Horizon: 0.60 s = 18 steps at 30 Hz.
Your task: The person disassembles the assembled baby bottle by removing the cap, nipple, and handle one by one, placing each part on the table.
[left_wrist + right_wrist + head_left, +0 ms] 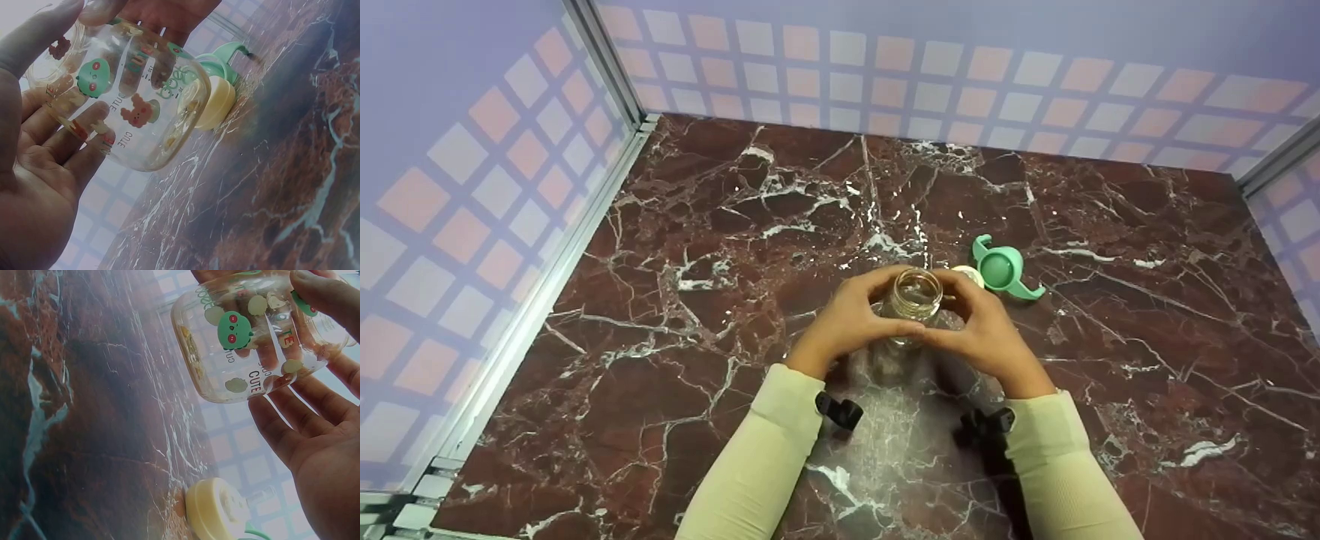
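Both hands grip a clear bottle (917, 300), its wide threaded mouth uncovered and facing up toward the head camera. My left hand (851, 315) curls round one side and my right hand (982, 326) round the other, thumbs meeting at the near side. Cartoon faces and the word CUTE are printed on the bottle's wall (140, 109) in the left wrist view. The right wrist view shows the rounded base of the bottle (194, 354) held above the table, with fingers spread along its side.
Just beyond the right hand, a pale yellow round cap (969, 275) lies beside a mint-green piece with two curved handles (1000, 268). The dark red marbled table (720, 225) is bounded by tiled-pattern walls (847, 75) at the back and sides.
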{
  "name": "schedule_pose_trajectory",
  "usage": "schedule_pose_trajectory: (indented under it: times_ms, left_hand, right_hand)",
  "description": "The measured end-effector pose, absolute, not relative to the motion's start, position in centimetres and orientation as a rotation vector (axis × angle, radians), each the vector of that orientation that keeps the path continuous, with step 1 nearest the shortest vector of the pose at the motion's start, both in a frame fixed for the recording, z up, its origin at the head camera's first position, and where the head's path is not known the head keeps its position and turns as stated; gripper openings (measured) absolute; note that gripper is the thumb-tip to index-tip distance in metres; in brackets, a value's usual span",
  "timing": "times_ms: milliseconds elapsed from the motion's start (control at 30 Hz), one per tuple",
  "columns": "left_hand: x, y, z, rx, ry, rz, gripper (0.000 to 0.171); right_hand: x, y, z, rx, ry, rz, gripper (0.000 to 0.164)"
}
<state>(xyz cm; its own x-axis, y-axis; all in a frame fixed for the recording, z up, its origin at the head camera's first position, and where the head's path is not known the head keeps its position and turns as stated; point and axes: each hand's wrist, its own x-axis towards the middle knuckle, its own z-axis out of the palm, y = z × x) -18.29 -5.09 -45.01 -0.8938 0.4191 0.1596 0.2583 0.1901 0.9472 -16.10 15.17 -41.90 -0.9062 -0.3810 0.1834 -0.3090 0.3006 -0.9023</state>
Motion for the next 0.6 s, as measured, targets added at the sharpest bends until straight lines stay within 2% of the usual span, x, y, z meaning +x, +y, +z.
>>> schedule_pose_trajectory:
  times_ms: [300,600]
  left_hand:
    - [-18.4,-5.4,-44.9,0.679,2.291,1.852,0.075]
    - [-18.4,-5.8,-44.8,0.618,2.209,1.932,0.077]
  right_hand:
    - [-17.6,15.6,-44.3,-0.700,2.508,-1.720,0.069]
    - [-17.9,16.1,-44.4,-0.706,2.541,-1.719,0.071]
